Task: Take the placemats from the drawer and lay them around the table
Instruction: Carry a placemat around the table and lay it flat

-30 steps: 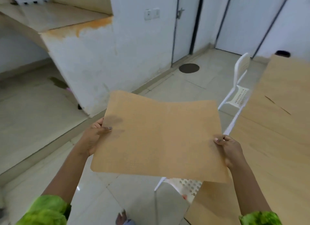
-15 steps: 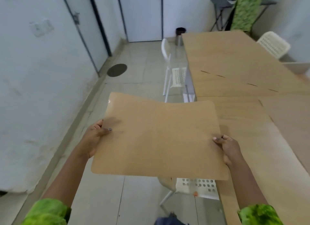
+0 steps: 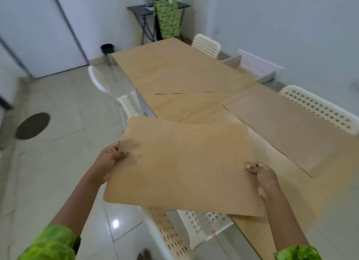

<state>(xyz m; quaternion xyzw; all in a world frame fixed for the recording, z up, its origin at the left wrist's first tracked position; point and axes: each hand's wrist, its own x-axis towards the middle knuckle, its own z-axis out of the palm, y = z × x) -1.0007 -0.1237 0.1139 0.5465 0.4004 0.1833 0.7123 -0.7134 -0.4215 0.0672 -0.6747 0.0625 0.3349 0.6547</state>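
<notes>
Head: both hands (L point(image 3: 108, 162), R point(image 3: 266, 179)) grip placemat point(image 3: 182, 166)

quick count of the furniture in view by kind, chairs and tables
chairs: 4
tables: 2
total: 6

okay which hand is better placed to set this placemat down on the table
Right. The right hand grips the placemat edge already over the table; the left hand holds the opposite edge out over the floor.
</notes>
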